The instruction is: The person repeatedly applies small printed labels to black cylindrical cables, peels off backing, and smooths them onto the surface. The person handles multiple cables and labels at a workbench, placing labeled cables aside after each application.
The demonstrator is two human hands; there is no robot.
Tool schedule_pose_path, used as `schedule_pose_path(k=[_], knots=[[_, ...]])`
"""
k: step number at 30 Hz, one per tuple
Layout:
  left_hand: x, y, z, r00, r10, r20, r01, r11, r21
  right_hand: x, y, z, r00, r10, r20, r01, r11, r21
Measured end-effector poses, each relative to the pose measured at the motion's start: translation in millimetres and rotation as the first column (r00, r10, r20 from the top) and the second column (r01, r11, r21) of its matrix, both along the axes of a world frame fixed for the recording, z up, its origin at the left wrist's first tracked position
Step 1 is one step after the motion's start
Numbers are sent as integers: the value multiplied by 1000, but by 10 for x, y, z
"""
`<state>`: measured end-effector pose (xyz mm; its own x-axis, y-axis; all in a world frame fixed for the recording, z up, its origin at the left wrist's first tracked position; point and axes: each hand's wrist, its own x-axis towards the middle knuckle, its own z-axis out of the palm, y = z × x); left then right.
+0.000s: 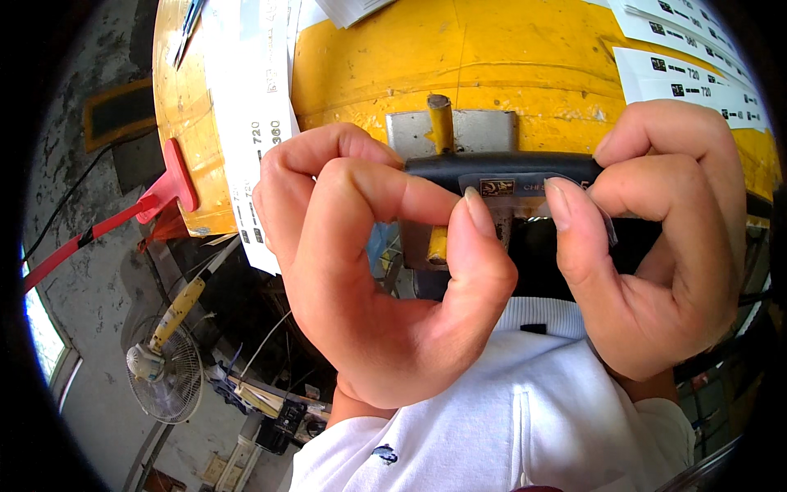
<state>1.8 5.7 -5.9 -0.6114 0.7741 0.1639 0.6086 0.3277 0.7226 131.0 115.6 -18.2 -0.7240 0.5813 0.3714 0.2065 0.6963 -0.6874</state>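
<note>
A clear film strip [531, 188] with a small dark-and-gold print is stretched along a black rounded bar [492, 166], overlapping its near side. My left hand [381, 262] pinches the strip's left end between thumb and index finger, while its other fingers curl by the bar's left end. At the right end, my right hand [668, 246] has its thumb on the film and its fingers bent around behind. The strip's right edge curls down past that thumb. Behind the bar a yellow peg [441, 125] rises from a grey metal plate [484, 131]. My fingers hide both bar ends.
Printed white label sheets [689, 70] lie on the yellow table [361, 74] at the far right, and a long label strip [250, 107] runs down its left side. A red T-shaped handle [170, 184] touches the left edge. A fan [164, 369] stands at lower left.
</note>
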Motion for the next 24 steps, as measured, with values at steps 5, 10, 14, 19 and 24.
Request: schedule_pose_path(k=[5, 10, 14, 19, 24], knots=[[32, 32, -19, 1000, 6, -6, -5, 1000, 20, -5, 85, 144, 991, 69, 119, -73, 997, 31], [11, 7, -68, 999, -34, -28, 35, 998, 48, 4, 129, 209, 976, 115, 183, -126, 991, 48], [74, -15, -163, 990, -22, 141, -5, 983, 184, 5, 30, 60, 996, 42, 77, -45, 998, 34], [151, 11, -234, 981, 15, 192, -70, 956, 283, -20, 95, 132, 992, 71, 106, -77, 996, 48], [171, 44, -273, 994, 46, 98, -75, 947, 312, -26, 88, 129, 994, 65, 90, -70, 997, 44]])
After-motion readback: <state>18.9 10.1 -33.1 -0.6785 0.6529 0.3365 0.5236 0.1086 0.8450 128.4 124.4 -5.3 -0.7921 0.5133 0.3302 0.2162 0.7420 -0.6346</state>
